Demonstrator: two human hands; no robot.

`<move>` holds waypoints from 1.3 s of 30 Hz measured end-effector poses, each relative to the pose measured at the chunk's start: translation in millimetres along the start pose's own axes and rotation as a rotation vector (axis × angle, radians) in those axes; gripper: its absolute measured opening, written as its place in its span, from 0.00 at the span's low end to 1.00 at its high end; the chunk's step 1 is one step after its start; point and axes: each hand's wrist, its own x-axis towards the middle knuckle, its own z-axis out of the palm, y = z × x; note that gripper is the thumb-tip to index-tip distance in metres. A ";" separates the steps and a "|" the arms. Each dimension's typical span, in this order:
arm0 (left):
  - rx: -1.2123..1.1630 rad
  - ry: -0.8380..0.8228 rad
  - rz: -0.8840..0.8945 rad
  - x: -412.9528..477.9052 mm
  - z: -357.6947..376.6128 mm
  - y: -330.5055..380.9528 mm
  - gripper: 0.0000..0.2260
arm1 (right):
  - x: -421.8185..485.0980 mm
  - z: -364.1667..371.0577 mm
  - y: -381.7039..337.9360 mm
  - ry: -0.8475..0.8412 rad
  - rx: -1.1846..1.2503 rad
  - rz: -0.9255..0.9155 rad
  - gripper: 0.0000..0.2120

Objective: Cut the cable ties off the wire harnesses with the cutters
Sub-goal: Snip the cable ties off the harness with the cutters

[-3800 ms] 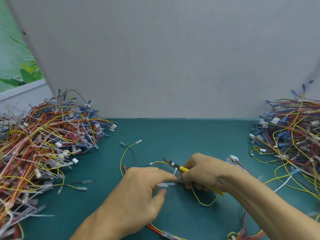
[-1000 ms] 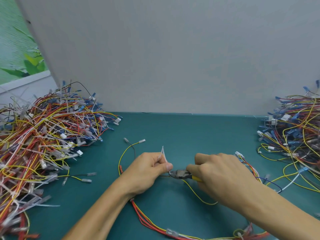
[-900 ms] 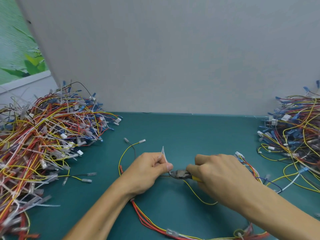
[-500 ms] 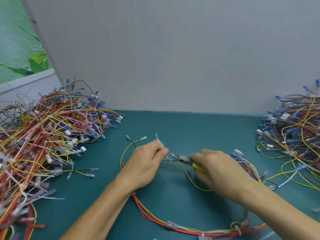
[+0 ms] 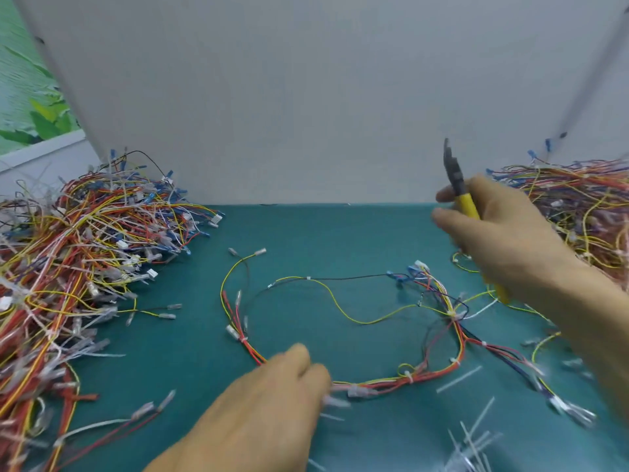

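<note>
Cutters [image 5: 457, 187] are gripped in the R hand [image 5: 503, 240], raised off the mat [image 5: 340, 240], tip up. The L hand [image 5: 272, 403] is laid on the wire harness [image 5: 435, 369] (blurred; grip can't be told). The harness is looped flat mid-mat, w/ cut tie bits [image 5: 459, 379] beside it.

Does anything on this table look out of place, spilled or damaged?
Only the cut tie pieces: thin white strips lie scattered on the green mat at the near right. They look like offcuts of the work, not damage. The right hand holds the cutters raised. Nothing else stands out.
</note>
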 end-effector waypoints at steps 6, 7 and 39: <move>0.185 -0.042 -0.039 -20.5 35.3 10.2 0.10 | -18.5 -15.6 41.4 -0.185 -0.640 0.177 0.08; 0.164 -0.034 -0.016 -24.5 31.4 9.5 0.11 | -21.2 -13.8 49.7 -0.218 -0.676 0.213 0.09; -0.183 0.671 -0.164 39.9 -37.1 -73.4 0.07 | 43.5 -24.7 28.8 0.041 1.091 0.666 0.09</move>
